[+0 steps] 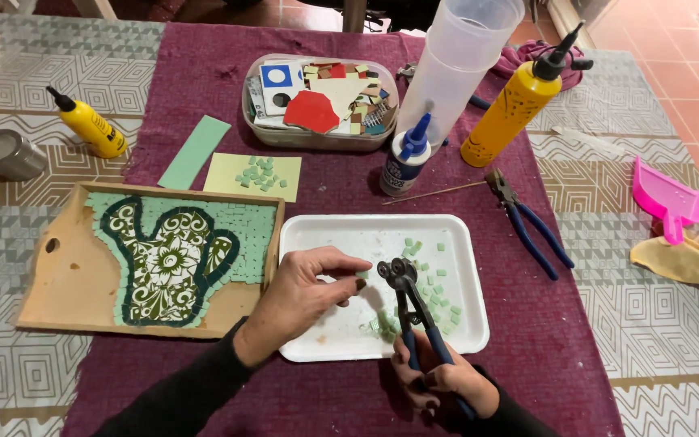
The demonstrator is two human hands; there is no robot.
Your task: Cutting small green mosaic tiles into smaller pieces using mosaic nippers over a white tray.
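Observation:
My right hand (438, 379) grips the blue handles of wheeled tile nippers (404, 279), whose round blades point up over a white foam tray (309, 235). My left hand (305, 295) pinches a small pale green tile piece (362, 275) right beside the blades. Several small green tile bits (434, 291) lie in the tray. Left of the tray sits a wooden board (66, 275) with a mosaic of a patterned jug (173, 263) bordered by pale green tiles.
A clear tub of tile scraps (317, 101), a white glue bottle with blue cap (404, 162), two yellow squeeze bottles (519, 101) (91, 125), blue pliers (527, 222), green tiles on yellow paper (256, 174), a green strip (194, 151), a pink scoop (667, 198) and a metal tin (8, 154).

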